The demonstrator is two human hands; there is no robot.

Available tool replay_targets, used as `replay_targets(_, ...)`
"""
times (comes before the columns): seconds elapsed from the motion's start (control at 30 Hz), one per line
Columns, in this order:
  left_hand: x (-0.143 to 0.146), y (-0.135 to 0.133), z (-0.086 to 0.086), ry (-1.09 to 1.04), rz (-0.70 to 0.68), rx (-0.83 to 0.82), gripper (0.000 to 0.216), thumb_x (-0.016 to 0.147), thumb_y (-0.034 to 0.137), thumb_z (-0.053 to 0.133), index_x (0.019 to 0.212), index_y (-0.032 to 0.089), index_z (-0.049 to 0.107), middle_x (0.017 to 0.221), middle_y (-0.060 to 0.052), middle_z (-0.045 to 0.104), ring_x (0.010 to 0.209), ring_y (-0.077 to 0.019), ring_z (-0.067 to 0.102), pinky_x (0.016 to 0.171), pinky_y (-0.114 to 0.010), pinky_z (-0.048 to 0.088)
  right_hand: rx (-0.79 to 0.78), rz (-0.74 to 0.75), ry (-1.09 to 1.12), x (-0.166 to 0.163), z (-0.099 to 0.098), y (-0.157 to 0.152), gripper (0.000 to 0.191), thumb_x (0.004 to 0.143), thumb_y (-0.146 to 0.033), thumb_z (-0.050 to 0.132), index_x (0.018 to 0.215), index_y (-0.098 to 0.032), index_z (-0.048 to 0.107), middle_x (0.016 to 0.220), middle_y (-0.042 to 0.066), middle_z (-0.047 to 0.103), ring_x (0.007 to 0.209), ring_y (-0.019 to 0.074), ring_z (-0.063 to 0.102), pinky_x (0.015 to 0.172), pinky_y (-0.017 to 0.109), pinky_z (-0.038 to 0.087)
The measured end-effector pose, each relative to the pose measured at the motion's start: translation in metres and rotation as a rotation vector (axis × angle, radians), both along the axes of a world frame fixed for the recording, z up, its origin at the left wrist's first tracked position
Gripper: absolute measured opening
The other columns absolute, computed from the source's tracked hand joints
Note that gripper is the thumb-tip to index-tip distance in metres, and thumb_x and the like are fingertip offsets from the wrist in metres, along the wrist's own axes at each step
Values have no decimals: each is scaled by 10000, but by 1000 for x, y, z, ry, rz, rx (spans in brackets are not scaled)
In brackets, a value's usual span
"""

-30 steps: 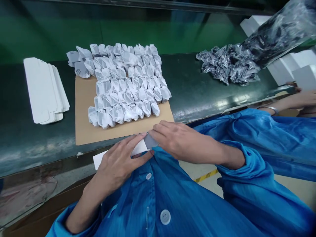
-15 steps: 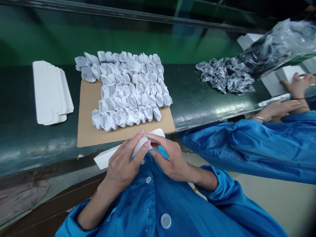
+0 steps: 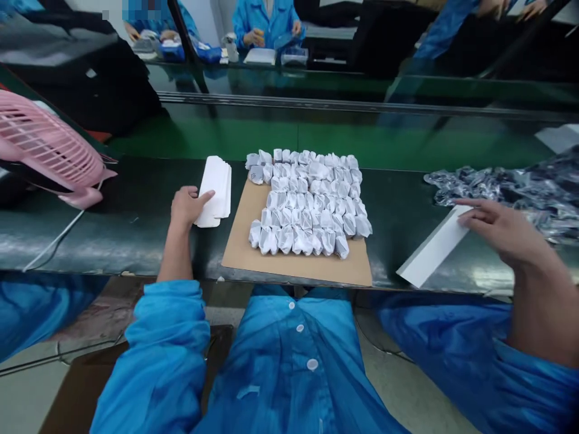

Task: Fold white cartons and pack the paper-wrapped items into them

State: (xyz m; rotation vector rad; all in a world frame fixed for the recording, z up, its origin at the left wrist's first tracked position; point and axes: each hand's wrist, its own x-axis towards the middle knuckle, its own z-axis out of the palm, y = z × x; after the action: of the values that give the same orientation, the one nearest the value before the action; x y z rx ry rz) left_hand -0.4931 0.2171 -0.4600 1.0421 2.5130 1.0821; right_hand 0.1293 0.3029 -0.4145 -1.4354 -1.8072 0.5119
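Observation:
My left hand (image 3: 187, 205) reaches out to a stack of flat white carton blanks (image 3: 218, 187) on the dark belt, with its thumb on top and its fingers curled at the stack's near corner. My right hand (image 3: 500, 229) is far out to the right and holds the far end of a long white box (image 3: 429, 252), which lies slanted on the belt. Between the hands a brown cardboard sheet (image 3: 253, 256) carries several rows of small white wrapped pieces (image 3: 310, 202).
A pink fan (image 3: 49, 150) stands at the left with a white cable (image 3: 54, 241) across the belt. A heap of clear bags with dark parts (image 3: 515, 187) lies at the right. People in blue coats (image 3: 266, 21) work behind the green conveyor (image 3: 253, 132).
My hands have parted from the white box at my chest. The left went out to the carton stack, the right carried the box to the right onto the belt. The view rose.

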Motion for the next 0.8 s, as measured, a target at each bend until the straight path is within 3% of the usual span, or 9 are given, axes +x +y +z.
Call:
replay_targets(0.1,-25,14,-14,-81,24,19,293,625,247,812,802,137,605,757,-19,615,743,-185,596,721,-318,481,104,-34,-47,-12,-12,13,144,663,-307,863,740,-267,749,593,79,622,561,201,576,555,377,434)
replay_targets(0.23,-15,1,1,-92,75,160,240,716,240,724,877,145,575,803,2,596,775,-158,592,716,-285,470,238,-121,-80,-90,-15,-34,187,779,-262,757,965,-280,742,895,130,711,822,257,656,821,437,497)
replay_targets(0.27,-2,-6,7,-90,63,201,232,754,264,691,915,149,570,828,5,601,801,-156,602,730,-278,475,193,-55,-63,-117,-14,-54,243,837,-303,706,1079,-288,718,1001,118,723,859,240,674,852,425,516)
replay_targets(0.37,71,-35,16,-128,-92,294,276,806,353,653,1003,185,558,849,27,632,789,-139,633,703,-249,499,-137,299,334,-205,-15,-110,512,902,-403,634,1371,-236,514,1278,124,645,1037,231,682,889,424,565)
replay_targets(0.47,161,-83,7,-365,-439,280,295,798,415,711,940,203,564,780,10,658,675,-139,636,618,-255,519,-257,354,616,-263,-21,-132,576,919,-421,599,1418,-188,432,1327,147,614,1062,212,672,858,356,574)
replay_targets(0.57,201,-126,-1,-661,-601,247,356,824,424,716,1074,211,578,946,-59,728,829,-189,712,720,-305,585,-331,395,557,-259,-23,-130,416,951,-371,544,1303,-149,548,1148,105,696,951,205,684,769,312,563)
replay_targets(0.67,182,-135,7,-766,-617,330,663,784,516,739,1346,245,514,1180,-110,708,1022,-255,704,789,-359,604,-364,733,188,-225,-11,-127,360,939,-298,570,1272,-171,620,1144,64,710,1001,209,677,846,314,538)
replay_targets(0.73,162,-129,15,-689,-671,184,546,759,510,766,1211,224,653,1083,-95,741,950,-256,714,727,-324,598,-369,935,-68,-209,-2,-130,393,963,-262,534,1349,-212,588,1194,57,705,1033,207,678,876,320,530)
replay_targets(0.8,151,-122,18,-580,-680,24,344,759,470,778,967,198,743,934,-70,759,828,-225,712,656,-281,573,-274,915,-271,-205,0,-138,505,974,-326,545,1464,-221,476,1267,95,673,1095,244,658,906,373,530)
